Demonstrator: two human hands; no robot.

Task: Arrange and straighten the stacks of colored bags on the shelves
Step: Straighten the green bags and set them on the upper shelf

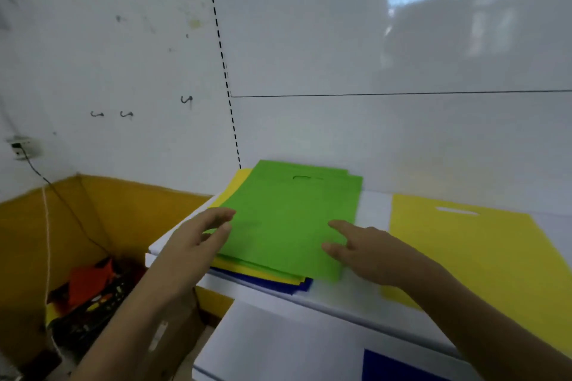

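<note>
Head view. A stack of flat coloured bags lies on the white top shelf [371, 213], against the white back panel [371, 133]: green bags [288, 219] on top, turned slightly askew, with yellow bags [263, 271] under them and blue bags [278, 283] lowest, the lower layers showing along the near and left edges. The left hand [198, 241] is at the left edge of the green bags, fingers straight and close together, fingertips at the bags' edge; firm contact cannot be confirmed. The right hand [362, 247] lies over the near right corner of the green bags, fingers extended and spread, grasping nothing. To the right, apart from the stack, a large yellow bag [470, 257] lies flat on the same shelf. A lower shelf [278, 343] carries a blue sheet [390, 366] at the frame's bottom edge. At left, a cardboard box [102, 303] holds orange and dark items, indistinct through blur.
</note>
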